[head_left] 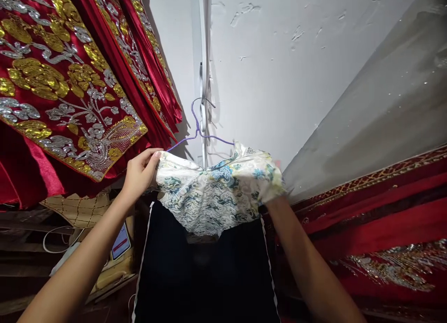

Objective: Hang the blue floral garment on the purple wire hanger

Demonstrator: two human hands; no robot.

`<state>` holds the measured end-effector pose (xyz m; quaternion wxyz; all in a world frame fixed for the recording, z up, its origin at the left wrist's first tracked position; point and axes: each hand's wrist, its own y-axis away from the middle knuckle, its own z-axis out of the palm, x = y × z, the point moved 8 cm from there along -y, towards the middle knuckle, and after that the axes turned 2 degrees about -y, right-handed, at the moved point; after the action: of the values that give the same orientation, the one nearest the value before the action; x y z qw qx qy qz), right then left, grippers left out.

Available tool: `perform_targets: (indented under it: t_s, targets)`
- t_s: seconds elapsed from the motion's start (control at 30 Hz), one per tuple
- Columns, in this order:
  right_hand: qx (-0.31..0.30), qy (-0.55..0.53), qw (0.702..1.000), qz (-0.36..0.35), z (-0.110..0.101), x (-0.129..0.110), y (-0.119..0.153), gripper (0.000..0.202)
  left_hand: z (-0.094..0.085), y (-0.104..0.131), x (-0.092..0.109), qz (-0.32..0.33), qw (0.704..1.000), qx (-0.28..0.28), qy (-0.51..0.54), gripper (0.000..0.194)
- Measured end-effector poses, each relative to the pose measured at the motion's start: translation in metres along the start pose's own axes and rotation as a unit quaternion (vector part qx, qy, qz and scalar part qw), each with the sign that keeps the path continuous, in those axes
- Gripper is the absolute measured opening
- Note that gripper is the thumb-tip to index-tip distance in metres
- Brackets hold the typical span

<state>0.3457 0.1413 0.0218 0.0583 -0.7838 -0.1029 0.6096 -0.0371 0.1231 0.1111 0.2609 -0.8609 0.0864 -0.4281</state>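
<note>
My L hand (141, 170), nearly closed, pinched the shoulder of a crinkly floral top (209, 197); my R hand was hidden by it, cdn't tell its grip. Top sat on a thin, curved purple hanger (198, 130), w/ dark pale-edged cloth (167, 271) below & sequinned red satin (80, 94) at L.

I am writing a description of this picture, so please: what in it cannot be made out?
In the head view:
- Right hand: mostly hidden by the floral top, blurred there.
- Lower end of the black cloth: cut off by the bottom edge.
- Phone text: too small; the left forearm hides part.
</note>
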Motion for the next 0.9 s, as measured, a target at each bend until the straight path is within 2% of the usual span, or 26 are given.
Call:
perform_targets:
  t_s: [0.07,0.17,0.23,0.33,0.4,0.47,0.5,0.53,0.57,0.6,0.63,0.7,0.73,0.8,0.83,0.9]
  targets:
    - [0.035,-0.085,0.996,0.021,-0.019,-0.007,0.004,0.088,-0.004,0.002,0.003,0.005,1.0,0.014,-0.006,0.042]
    - [0.085,-0.202,0.974,0.056,-0.035,-0.024,0.007,0.065,-0.001,-0.004,0.014,0.023,0.999,0.011,-0.043,0.041]
    - [0.096,-0.219,0.97,0.043,-0.032,-0.046,0.002,0.056,0.003,-0.012,0.024,0.041,0.996,0.012,-0.075,0.039]
    - [0.076,-0.221,0.972,0.004,-0.015,-0.083,-0.003,0.06,0.006,-0.024,0.038,0.068,0.989,0.036,-0.128,0.035]
    - [-0.006,-0.217,0.976,-0.009,0.007,-0.101,0.0,0.064,0.007,-0.028,0.045,0.09,0.985,0.051,-0.138,0.033]
    - [-0.173,-0.204,0.963,-0.025,0.038,-0.115,0.013,0.064,0.007,-0.024,0.05,0.114,0.986,0.05,-0.111,0.031]
    - [-0.272,-0.19,0.943,-0.034,0.054,-0.119,0.024,0.062,0.008,-0.02,0.051,0.123,0.988,0.033,-0.087,0.029]
    - [-0.357,-0.174,0.917,-0.04,0.068,-0.119,0.035,0.059,0.012,-0.015,0.053,0.126,0.99,-0.001,-0.058,0.028]
    - [-0.413,-0.153,0.897,-0.041,0.078,-0.114,0.044,0.054,0.018,-0.007,0.054,0.125,0.991,-0.05,-0.026,0.027]
    - [-0.436,-0.127,0.89,-0.033,0.084,-0.105,0.048,0.048,0.025,0.002,0.057,0.124,0.986,-0.108,0.006,0.027]
    - [-0.422,-0.099,0.901,-0.022,0.088,-0.093,0.045,0.043,0.033,0.012,0.062,0.125,0.978,-0.165,0.036,0.027]
    - [-0.326,-0.037,0.945,-0.013,0.09,-0.066,0.029,0.041,0.047,0.034,0.077,0.146,0.952,-0.257,0.082,0.026]
    - [-0.275,-0.008,0.961,-0.027,0.092,-0.056,0.021,0.049,0.052,0.043,0.087,0.164,0.939,-0.285,0.098,0.024]
    - [-0.198,0.024,0.976,-0.089,0.097,-0.047,0.012,0.075,0.058,0.056,0.106,0.197,0.921,-0.308,0.133,0.028]
    - [-0.178,0.027,0.976,-0.126,0.101,-0.047,0.01,0.085,0.059,0.059,0.115,0.209,0.915,-0.31,0.155,0.035]
    - [-0.178,0.01,0.968,-0.177,0.109,-0.05,0.009,0.086,0.06,0.061,0.129,0.217,0.904,-0.306,0.205,0.046]
